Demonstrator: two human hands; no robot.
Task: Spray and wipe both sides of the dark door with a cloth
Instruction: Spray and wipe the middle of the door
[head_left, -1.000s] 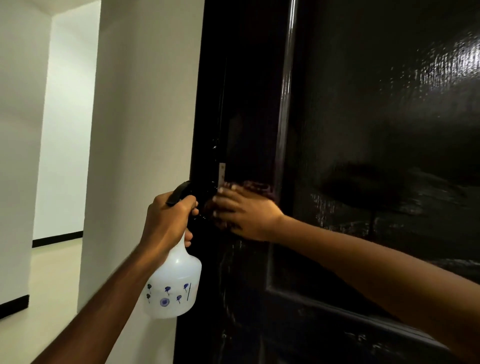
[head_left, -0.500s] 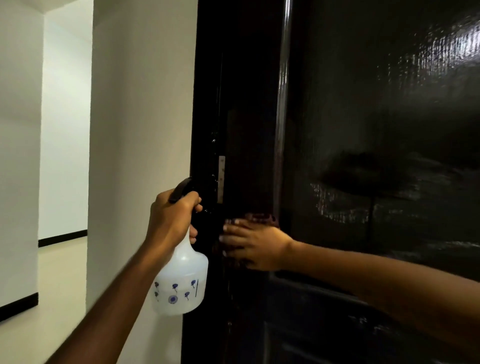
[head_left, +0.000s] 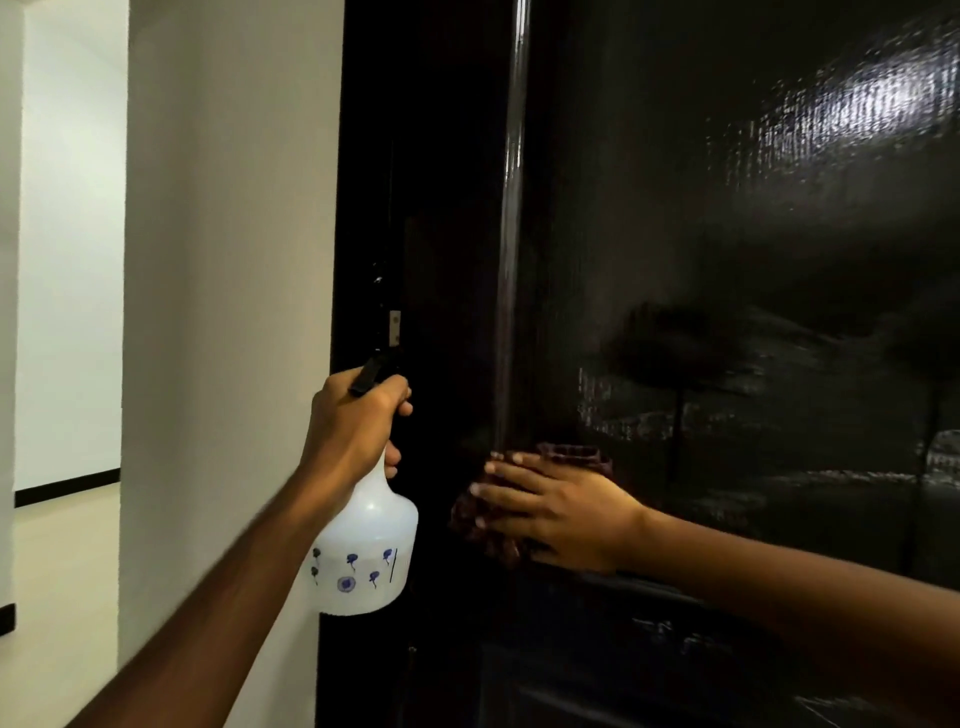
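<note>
head view: the door (head_left: 727, 249) fills the right and centre of the frame. its long axis is upright, and a glossy vertical edge runs down just above the right hand (head_left: 563, 514). the face shows pale wet-looking streaks to the right of that hand, at about its height and above it.

the right hand lies flat with fingers straight and spread toward the left, pressing a dark reddish cloth (head_left: 574, 453) against the door near the vertical edge. the cloth peeks out above the knuckles and under the fingertips. this hand is the one touching the door.

the left hand (head_left: 353, 426) is curled round the neck of a white bottle (head_left: 369, 551), with a finger over the black trigger. it sits just left of the right hand and a little higher. it hangs in front of the darker strip between the door face and the white wall (head_left: 223, 260), and whether the bottle touches that strip cannot be told. the nozzle seems to point at the strip, near a small metal plate (head_left: 395, 327).

judgement: the wipe is in hand, with the cloth at mid height. unwiped surface lies up and down the long axis and rightward across the panel. the right hand is placed for those strokes and the left is ready to spray. the far side of the door is hidden here.
</note>
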